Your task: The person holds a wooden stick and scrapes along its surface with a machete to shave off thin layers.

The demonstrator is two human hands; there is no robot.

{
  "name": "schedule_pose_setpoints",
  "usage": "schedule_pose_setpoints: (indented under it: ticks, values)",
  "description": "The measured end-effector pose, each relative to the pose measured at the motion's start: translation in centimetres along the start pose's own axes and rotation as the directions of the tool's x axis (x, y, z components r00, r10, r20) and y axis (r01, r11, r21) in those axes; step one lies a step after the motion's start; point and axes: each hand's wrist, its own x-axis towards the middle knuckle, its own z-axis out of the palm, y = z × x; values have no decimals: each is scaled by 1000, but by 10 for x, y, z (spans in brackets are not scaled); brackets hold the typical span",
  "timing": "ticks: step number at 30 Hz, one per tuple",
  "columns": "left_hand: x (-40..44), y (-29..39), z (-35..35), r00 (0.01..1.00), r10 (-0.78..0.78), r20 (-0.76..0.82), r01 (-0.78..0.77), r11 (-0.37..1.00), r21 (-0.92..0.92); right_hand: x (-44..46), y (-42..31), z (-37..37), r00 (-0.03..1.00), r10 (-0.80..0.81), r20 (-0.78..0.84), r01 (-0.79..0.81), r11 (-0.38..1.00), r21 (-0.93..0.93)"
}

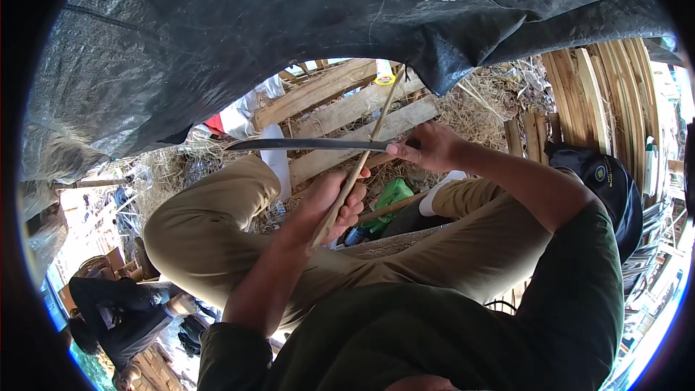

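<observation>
A thin wooden stick [382,117] slants upward from my left hand [337,205], whose fingers are wrapped round its lower part. My right hand [428,148] grips the end of a long dark blade [308,144]; the handle is mostly hidden by the fingers. The blade points left and crosses the stick above my left hand, touching or very near it. Both hands are above my bent legs in tan trousers.
A dark tarp [239,22] hangs low across the top. Wooden slats [340,112] and straw lie beyond my legs. A green bag [391,199] is below the hands. At right are stacked boards [615,94] and a black backpack [615,192]. Another person [119,318] sits lower left.
</observation>
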Motion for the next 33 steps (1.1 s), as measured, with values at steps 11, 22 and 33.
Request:
schedule_pose_setpoints:
  ticks: [11,22,33]
  values:
    - [4,-9,3,999,23,-39,-23,1000,-8,-12,-29,-9,988,100,117,-99,995,-17]
    - [4,-8,-1,998,35,-49,-34,999,34,-9,-28,-14,985,143,94,-136,988,-71]
    - [-9,-3,5,997,30,-69,-26,998,65,-4,-18,-21,989,144,-32,-145,988,-43]
